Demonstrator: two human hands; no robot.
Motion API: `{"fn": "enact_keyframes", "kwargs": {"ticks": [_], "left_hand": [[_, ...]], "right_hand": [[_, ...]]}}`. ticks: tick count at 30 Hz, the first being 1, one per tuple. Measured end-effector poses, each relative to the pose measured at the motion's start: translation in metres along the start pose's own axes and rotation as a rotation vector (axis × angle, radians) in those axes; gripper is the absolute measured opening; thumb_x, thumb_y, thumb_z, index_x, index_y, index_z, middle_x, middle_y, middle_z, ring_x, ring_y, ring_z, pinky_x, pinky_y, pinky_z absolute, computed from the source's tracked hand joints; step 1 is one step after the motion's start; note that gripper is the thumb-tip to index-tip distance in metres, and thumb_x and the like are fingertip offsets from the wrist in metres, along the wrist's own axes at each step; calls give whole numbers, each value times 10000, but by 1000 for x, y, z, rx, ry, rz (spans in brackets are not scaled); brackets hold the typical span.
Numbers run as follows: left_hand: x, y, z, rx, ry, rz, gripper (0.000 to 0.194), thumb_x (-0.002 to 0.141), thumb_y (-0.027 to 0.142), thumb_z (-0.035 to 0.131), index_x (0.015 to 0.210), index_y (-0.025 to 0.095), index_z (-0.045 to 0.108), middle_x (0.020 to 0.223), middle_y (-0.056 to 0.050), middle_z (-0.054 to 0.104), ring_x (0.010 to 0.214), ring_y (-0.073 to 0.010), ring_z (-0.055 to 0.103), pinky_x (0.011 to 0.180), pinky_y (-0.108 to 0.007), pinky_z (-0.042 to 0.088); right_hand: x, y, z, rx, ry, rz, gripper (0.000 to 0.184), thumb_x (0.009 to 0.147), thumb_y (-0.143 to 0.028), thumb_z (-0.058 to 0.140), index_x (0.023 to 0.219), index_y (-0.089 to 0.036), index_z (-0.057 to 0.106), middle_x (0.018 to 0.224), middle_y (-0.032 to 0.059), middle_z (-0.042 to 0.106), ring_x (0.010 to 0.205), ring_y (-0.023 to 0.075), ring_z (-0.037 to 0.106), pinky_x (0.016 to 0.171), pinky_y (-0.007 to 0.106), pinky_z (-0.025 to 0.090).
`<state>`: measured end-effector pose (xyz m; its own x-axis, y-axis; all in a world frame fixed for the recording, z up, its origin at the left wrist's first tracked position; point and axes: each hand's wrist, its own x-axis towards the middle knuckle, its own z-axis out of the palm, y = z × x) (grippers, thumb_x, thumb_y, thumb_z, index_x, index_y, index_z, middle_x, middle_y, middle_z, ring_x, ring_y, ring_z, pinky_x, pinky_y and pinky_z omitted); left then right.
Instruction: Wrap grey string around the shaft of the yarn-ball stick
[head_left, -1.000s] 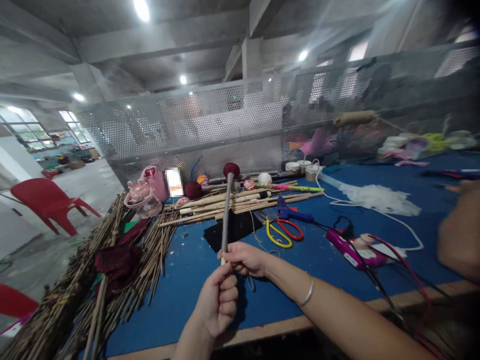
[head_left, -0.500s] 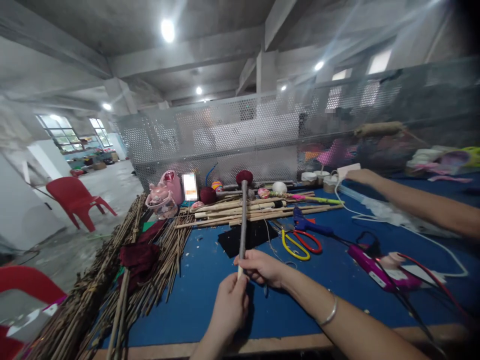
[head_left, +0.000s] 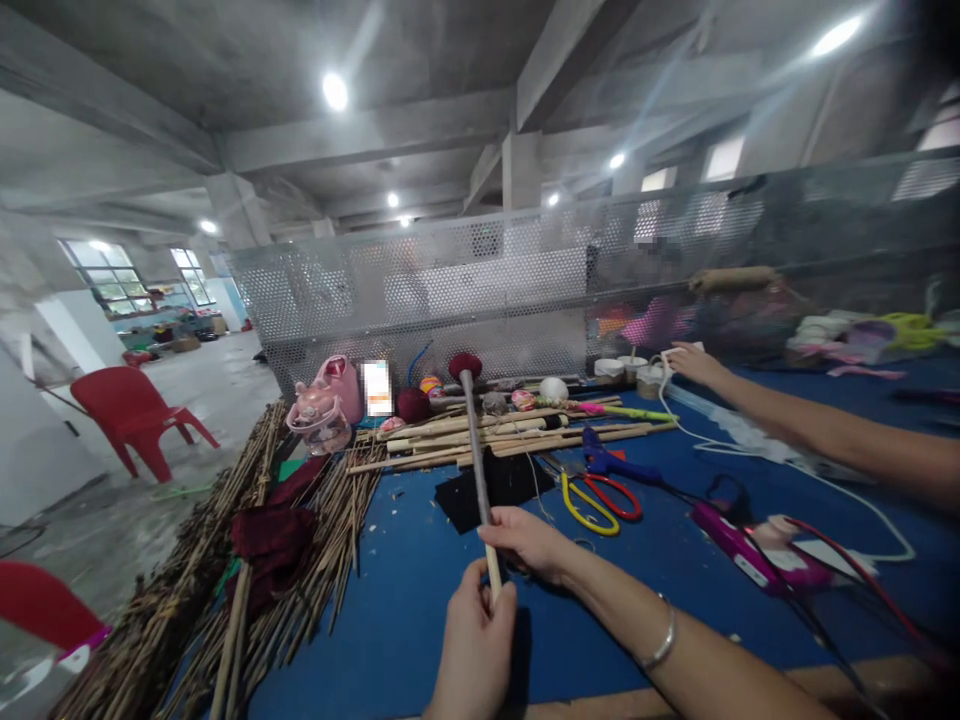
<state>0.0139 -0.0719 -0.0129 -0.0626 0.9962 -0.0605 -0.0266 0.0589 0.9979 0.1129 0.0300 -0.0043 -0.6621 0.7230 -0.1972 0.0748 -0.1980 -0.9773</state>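
A long stick (head_left: 475,450) with a dark red ball (head_left: 465,367) on its far end points away from me over the table. Grey covers most of its shaft, and the near end is bare pale wood. My left hand (head_left: 478,640) is closed round that bare end. Just above it, my right hand (head_left: 529,543) pinches the stick where the grey stops; a silver bracelet circles this wrist. Under the stick lies a black sheet (head_left: 517,480). Yellow-and-red-handled scissors (head_left: 604,500) rest to the right of my hands.
Bundles of thin twigs (head_left: 180,560) with dark red cloth (head_left: 274,535) fill the left side. Wooden sticks (head_left: 420,440) lie behind. A blue glue gun (head_left: 615,457) and magenta power strip (head_left: 739,545) sit right. Another person's hand (head_left: 697,365) reaches over from the right, near white cord.
My hands and the stick's near end have shifted slightly down and right, with more pale wood showing between the hands. The view has tilted a little. The other person's hand remains near the cord.
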Motion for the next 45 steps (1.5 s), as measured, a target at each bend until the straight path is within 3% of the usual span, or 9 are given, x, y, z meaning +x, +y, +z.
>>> {"fn": "enact_keyframes", "kwargs": {"ticks": [4, 15, 21, 27, 32, 35, 39, 42, 45], "left_hand": [[1, -2, -6, 141, -13, 74, 363, 769, 433, 456, 953, 132, 542, 532, 41, 390, 462, -72, 325, 426, -192, 236], [-2, 7, -11, -131, -55, -51, 452, 790, 486, 382, 1018, 110, 483, 423, 69, 403, 298, -41, 260, 311, -167, 172], [0, 9, -10, -143, -55, -110, 479, 769, 509, 394, 1032, 115, 468, 432, 44, 467, 291, -56, 331, 290, -156, 171], [1, 8, -9, -137, -22, -130, 355, 772, 442, 407, 948, 137, 453, 415, 73, 413, 284, -43, 304, 298, -150, 194], [12, 13, -10, -192, 9, -240, 143, 714, 248, 437, 826, 160, 431, 555, 34, 502, 387, -47, 422, 356, -144, 294], [20, 16, -8, -225, 25, -297, 95, 695, 221, 445, 775, 181, 412, 497, 78, 399, 325, -18, 290, 312, -128, 166], [23, 19, -5, -402, 88, -421, 211, 732, 391, 465, 707, 204, 372, 450, 104, 244, 303, -16, 152, 309, -144, 34], [20, 19, -4, -698, -30, -512, 270, 741, 442, 479, 691, 203, 363, 445, 109, 153, 317, -18, 82, 312, -141, 16], [16, 19, -1, -913, -207, -495, 282, 760, 420, 476, 650, 191, 354, 446, 102, 128, 330, -21, 65, 311, -135, 34]], "right_hand": [[0, 0, -1, -14, -7, -28, 341, 664, -429, 617, 678, -162, 404, 412, -112, 317, 304, 12, 213, 295, 159, 122], [1, 0, -5, 264, -228, 127, 282, 729, -317, 564, 943, -147, 493, 577, -45, 476, 336, -12, 159, 322, 132, 70], [2, 2, 0, 162, -149, 69, 262, 722, -370, 555, 847, -151, 483, 528, -57, 482, 314, 1, 173, 312, 147, 84], [6, 3, -7, -110, 50, -188, 270, 652, -346, 637, 684, -120, 492, 471, -74, 418, 398, 22, 290, 389, 157, 187], [8, 9, -13, -214, -20, -191, 208, 673, -304, 607, 665, -111, 530, 592, -17, 534, 517, 58, 418, 483, 182, 288], [10, 10, -12, -168, 3, -179, 203, 671, -298, 603, 652, -116, 515, 596, -15, 545, 519, 62, 429, 486, 185, 285], [7, 3, -8, -65, -10, -176, 228, 671, -326, 606, 654, -122, 505, 559, -24, 536, 500, 60, 442, 477, 180, 288], [1, -4, -5, 28, -23, -154, 251, 661, -339, 624, 674, -134, 479, 510, -38, 522, 445, 52, 436, 429, 166, 283], [-5, -8, -6, 99, -109, -13, 259, 686, -366, 605, 763, -149, 486, 391, -110, 365, 303, 17, 229, 318, 150, 144]]}}
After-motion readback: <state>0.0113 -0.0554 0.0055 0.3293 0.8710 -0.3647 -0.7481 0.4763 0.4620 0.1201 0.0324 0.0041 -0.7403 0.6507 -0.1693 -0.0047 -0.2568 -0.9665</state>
